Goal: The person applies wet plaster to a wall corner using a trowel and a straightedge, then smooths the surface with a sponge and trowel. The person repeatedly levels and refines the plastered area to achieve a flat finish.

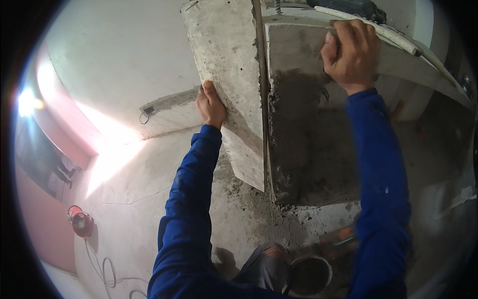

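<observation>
My left hand [211, 105] is closed on the left edge of a long, pale, mortar-stained board [231, 60]. The board stands tall along the left side of a grey plastered block [313, 134], whose face is dark and damp below a lighter top strip. By the upper right of this block my right hand [352, 56] is curled into a closed grip, near its top edge. Whatever lies inside those fingers is hidden. A thin dark seam runs between board and block, and crumbs of mortar lie at their foot.
A dark power tool [348, 8] and a pale pipe [371, 29] lie along the top. Below is a round bucket [309, 275] near my knee [264, 264]. On the left floor stands a red round device [80, 222] with a loose cable [107, 274]. A wire loop [145, 117] pokes from the wall.
</observation>
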A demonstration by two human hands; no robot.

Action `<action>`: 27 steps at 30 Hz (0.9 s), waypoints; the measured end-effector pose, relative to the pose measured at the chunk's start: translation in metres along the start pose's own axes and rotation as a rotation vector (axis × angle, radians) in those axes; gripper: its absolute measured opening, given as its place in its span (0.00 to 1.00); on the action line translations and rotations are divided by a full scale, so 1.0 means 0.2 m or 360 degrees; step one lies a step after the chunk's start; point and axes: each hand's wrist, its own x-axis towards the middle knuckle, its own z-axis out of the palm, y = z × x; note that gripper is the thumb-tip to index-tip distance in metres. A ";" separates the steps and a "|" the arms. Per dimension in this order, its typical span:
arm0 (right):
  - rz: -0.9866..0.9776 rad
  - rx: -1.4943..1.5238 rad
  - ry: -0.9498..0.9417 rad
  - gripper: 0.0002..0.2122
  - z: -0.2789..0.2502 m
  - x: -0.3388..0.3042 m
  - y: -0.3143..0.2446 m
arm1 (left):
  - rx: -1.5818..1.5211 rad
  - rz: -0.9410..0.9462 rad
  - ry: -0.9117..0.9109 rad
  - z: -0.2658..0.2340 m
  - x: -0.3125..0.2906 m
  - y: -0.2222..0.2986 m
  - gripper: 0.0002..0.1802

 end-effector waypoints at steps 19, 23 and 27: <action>-0.0047 -0.0057 -0.0266 0.12 -0.02 -0.03 0.00 | -0.0170 -0.0198 -0.0262 -0.18 0.02 -0.15 0.41; 0.0021 -0.0088 -0.0302 0.13 -0.03 -0.02 0.00 | -0.0355 -0.0239 -0.0243 -0.10 0.06 0.07 0.43; 0.0006 -0.0081 -0.0257 0.13 -0.02 -0.02 0.00 | -0.0303 -0.0224 -0.0285 -0.03 0.07 0.09 0.42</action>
